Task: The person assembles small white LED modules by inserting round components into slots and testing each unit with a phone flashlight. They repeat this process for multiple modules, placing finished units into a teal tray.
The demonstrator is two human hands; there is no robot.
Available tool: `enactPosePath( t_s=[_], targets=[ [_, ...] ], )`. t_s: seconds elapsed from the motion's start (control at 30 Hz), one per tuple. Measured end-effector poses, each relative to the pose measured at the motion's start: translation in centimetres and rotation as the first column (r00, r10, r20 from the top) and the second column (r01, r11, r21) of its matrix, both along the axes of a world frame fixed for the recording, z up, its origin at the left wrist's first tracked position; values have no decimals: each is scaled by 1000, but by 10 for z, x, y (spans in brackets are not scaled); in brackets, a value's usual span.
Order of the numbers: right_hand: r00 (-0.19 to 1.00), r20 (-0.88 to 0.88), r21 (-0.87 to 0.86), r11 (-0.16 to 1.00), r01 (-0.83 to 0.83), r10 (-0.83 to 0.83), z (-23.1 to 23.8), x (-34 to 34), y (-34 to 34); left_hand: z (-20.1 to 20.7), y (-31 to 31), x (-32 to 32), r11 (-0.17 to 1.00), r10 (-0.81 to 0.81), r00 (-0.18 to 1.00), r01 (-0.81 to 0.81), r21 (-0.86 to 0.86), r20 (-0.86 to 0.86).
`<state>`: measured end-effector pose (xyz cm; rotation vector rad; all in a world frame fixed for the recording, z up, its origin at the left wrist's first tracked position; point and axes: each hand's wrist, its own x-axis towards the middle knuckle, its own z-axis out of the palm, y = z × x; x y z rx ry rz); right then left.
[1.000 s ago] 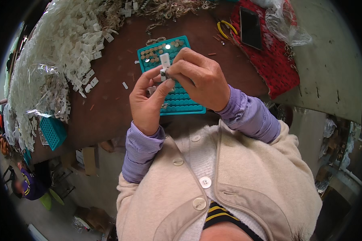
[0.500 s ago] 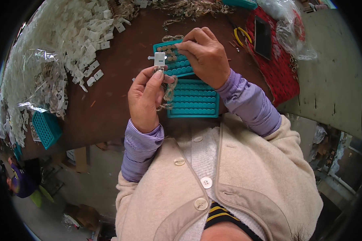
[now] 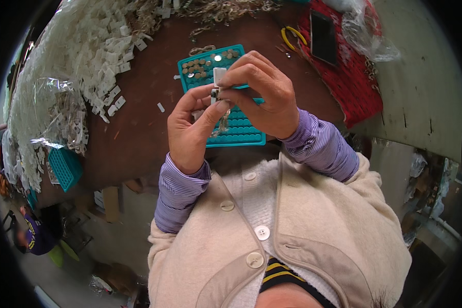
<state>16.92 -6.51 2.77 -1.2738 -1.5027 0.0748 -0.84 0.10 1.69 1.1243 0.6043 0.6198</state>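
Both hands meet over two teal trays. Between the thumb and fingers of my left hand [image 3: 192, 123] is a small white plastic case [image 3: 219, 75] with a dark and metallic part at its lower end. My right hand [image 3: 264, 95] comes from the right, its thumb and fingertips pinching the same case. Looped clear cord [image 3: 223, 123] hangs below the left fingertips. Small round metal discs, like button cells [image 3: 194, 68], lie in the far teal tray [image 3: 181, 73]. The near teal tray [image 3: 249, 138] has rows of round pockets and is partly hidden by my hands.
A large heap of white plastic pieces [image 3: 95, 56] covers the table's left. Tangled cords [image 3: 215, 9] lie at the back. Yellow-handled pliers [image 3: 294, 38], a dark phone [image 3: 323, 38] and red cloth [image 3: 344, 92] are at right. Another teal tray [image 3: 65, 168] stands at the left edge.
My right hand has come from the far tray toward me and now grips the white case along with my left hand. The view has shifted slightly.
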Motion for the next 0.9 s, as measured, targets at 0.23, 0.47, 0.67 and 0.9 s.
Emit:
enactPosePath(
  t_s=[0.23,0.47,0.67,0.9],
  targets=[
    [999,32,34,999,32,-33,-4,11,-29,-6,-10,17,997,-39,999,40,62,-23],
    [965,-223,-213,973,94,-142,0,10,-32,-5,-5,15,990,-133,987,136,30,-86],
    [982,32,-91,978,186,-184,5,15,-42,5,-8,15,972,-229,973,228,-63,-12],
    [986,-123,42,993,114,-109,-1,23,-71,10,-27,45,994,-96,995,96,-55,4]
  ],
)
